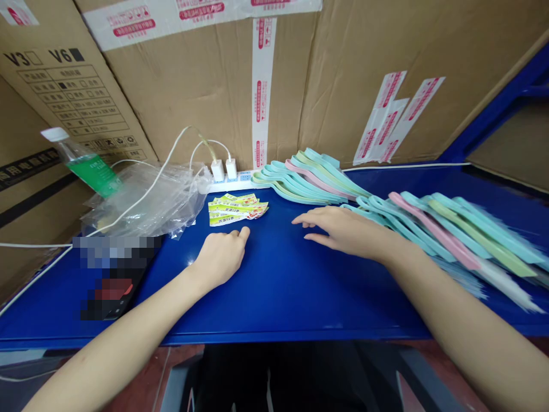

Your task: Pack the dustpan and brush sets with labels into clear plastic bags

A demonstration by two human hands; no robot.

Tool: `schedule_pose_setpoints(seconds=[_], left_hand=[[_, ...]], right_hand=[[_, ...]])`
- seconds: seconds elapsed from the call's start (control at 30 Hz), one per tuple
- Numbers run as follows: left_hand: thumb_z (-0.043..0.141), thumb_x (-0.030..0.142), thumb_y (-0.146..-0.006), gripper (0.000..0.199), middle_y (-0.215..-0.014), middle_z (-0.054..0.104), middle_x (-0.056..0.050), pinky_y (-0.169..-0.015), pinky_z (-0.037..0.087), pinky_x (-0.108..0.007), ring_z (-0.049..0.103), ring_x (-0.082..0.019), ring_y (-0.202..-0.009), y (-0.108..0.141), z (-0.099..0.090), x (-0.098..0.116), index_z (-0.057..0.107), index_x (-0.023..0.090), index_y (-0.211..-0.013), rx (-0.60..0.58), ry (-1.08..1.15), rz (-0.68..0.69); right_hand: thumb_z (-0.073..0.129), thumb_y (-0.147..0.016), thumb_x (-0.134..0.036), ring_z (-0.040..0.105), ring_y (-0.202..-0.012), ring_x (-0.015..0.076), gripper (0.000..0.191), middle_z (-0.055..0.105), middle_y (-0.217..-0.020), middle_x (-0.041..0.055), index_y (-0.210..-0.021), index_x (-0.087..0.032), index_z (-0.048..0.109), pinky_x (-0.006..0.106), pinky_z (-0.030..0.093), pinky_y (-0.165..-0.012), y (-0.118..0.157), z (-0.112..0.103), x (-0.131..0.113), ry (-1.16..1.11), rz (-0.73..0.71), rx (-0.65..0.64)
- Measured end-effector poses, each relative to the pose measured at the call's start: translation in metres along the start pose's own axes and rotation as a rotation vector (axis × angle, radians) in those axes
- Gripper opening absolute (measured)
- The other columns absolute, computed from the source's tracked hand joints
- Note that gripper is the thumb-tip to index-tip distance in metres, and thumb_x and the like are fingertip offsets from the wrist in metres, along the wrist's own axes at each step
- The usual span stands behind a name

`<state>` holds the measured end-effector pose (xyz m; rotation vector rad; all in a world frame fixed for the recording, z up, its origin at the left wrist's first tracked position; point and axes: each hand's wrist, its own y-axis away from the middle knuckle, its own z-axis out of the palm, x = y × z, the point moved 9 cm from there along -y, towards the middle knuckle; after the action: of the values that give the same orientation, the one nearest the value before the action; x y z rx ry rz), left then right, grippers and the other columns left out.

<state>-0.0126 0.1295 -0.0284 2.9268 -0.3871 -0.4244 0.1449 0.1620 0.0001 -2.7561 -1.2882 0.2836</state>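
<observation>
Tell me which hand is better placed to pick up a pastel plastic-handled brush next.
Probably your right hand: it's right beside the pastel plastic-handled brushes, with thumb and fingers parted. Your left hand is curled, farther from them and nearer the flat yellow-green printed packets.

Pixelation masks most of the dark device (119, 309), the right forearm (446, 294) covers part of the nearer brushes (448, 228) (their bristles (510, 284) smear into blur), the packets (231, 210) bear print too fine to read, and the left forearm (124, 337) is cut off below.
</observation>
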Motion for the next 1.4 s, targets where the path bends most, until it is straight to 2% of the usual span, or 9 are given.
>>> schedule_pose_setpoints(seconds=[0.13, 0.3, 0.63, 0.77, 0.9, 1.0, 1.13, 1.3, 1.4], left_hand=[[0.031, 0.015, -0.097, 0.031, -0.095, 0.072, -0.016, -0.071, 0.055, -0.041, 0.073, -0.034, -0.086, 0.000, -0.001, 0.001, 0.053, 0.013, -0.118, 0.000, -0.001, -0.003], [0.030, 0.014, -0.097, 0.031, -0.096, 0.072, -0.017, -0.072, 0.056, -0.044, 0.073, -0.035, -0.087, 0.000, -0.002, 0.002, 0.053, 0.013, -0.119, -0.006, 0.003, -0.001], [0.030, 0.015, -0.097, 0.031, -0.098, 0.072, -0.016, -0.074, 0.056, -0.041, 0.073, -0.031, -0.088, 0.000, -0.003, 0.001, 0.052, 0.014, -0.119, -0.013, -0.002, -0.007], [0.030, 0.016, -0.097, 0.031, -0.097, 0.073, -0.016, -0.074, 0.056, -0.040, 0.073, -0.031, -0.088, 0.000, -0.003, 0.001, 0.053, 0.014, -0.118, -0.015, -0.001, -0.006], [0.029, 0.016, -0.097, 0.032, -0.097, 0.073, -0.015, -0.073, 0.055, -0.039, 0.073, -0.030, -0.088, 0.001, -0.003, 0.001, 0.052, 0.015, -0.118, -0.012, -0.002, -0.004], [0.029, 0.016, -0.097, 0.032, -0.097, 0.072, -0.015, -0.073, 0.055, -0.039, 0.073, -0.030, -0.088, 0.001, -0.003, 0.001, 0.052, 0.015, -0.119, -0.010, -0.004, -0.006], [0.029, 0.015, -0.097, 0.032, -0.096, 0.072, -0.016, -0.073, 0.055, -0.040, 0.073, -0.031, -0.087, 0.001, -0.003, 0.001, 0.052, 0.014, -0.119, -0.013, 0.000, -0.006], [0.030, 0.015, -0.098, 0.031, -0.096, 0.072, -0.015, -0.073, 0.055, -0.041, 0.073, -0.032, -0.087, 0.001, -0.004, 0.002, 0.052, 0.014, -0.120, -0.019, -0.002, -0.003], [0.030, 0.015, -0.098, 0.031, -0.098, 0.072, -0.015, -0.074, 0.056, -0.041, 0.073, -0.031, -0.089, 0.001, -0.004, 0.002, 0.051, 0.015, -0.120, -0.022, -0.006, -0.003]], right_hand=[[0.053, -0.085, -0.011, 0.070, -0.086, 0.0209, 0.034, 0.074, -0.103, 0.0079, -0.116, -0.019, 0.064, 0.032, 0.052, -0.076, 0.001, -0.003, 0.003, -0.031, 0.022, 0.021], [0.043, -0.083, -0.001, 0.066, -0.077, 0.0189, 0.030, 0.071, -0.088, 0.0069, -0.090, -0.018, 0.066, 0.029, 0.047, -0.069, -0.004, 0.005, -0.003, -0.037, 0.005, -0.019], [0.051, -0.089, -0.014, 0.060, -0.072, 0.0181, 0.015, 0.063, -0.081, 0.0044, -0.076, -0.021, 0.054, 0.028, 0.041, -0.065, -0.005, 0.003, -0.004, -0.060, 0.049, -0.033], [0.050, -0.091, -0.016, 0.060, -0.074, 0.0201, 0.015, 0.063, -0.082, 0.0057, -0.078, -0.021, 0.054, 0.031, 0.042, -0.066, -0.007, 0.010, -0.008, -0.042, 0.048, -0.047], [0.045, -0.089, -0.008, 0.063, -0.082, 0.0210, 0.019, 0.064, -0.091, 0.0073, -0.087, -0.021, 0.059, 0.032, 0.045, -0.070, -0.005, 0.010, -0.008, -0.038, 0.024, -0.046], [0.046, -0.081, 0.000, 0.065, -0.096, 0.0230, 0.034, 0.065, -0.106, 0.0100, -0.104, -0.020, 0.062, 0.033, 0.049, -0.076, -0.002, 0.008, -0.005, -0.047, 0.019, -0.038], [0.040, -0.075, 0.006, 0.067, -0.089, 0.0209, 0.046, 0.067, -0.102, 0.0099, -0.105, -0.018, 0.065, 0.033, 0.051, -0.077, -0.002, 0.012, 0.000, -0.068, 0.049, -0.053], [0.050, -0.080, -0.004, 0.064, -0.108, 0.0264, 0.043, 0.065, -0.115, 0.0139, -0.119, -0.016, 0.064, 0.038, 0.052, -0.088, 0.002, 0.007, 0.001, -0.085, 0.034, -0.033], [0.050, -0.078, -0.002, 0.066, -0.100, 0.0237, 0.042, 0.068, -0.110, 0.0125, -0.116, -0.015, 0.066, 0.034, 0.053, -0.086, 0.003, 0.007, 0.002, -0.094, 0.019, -0.058]])
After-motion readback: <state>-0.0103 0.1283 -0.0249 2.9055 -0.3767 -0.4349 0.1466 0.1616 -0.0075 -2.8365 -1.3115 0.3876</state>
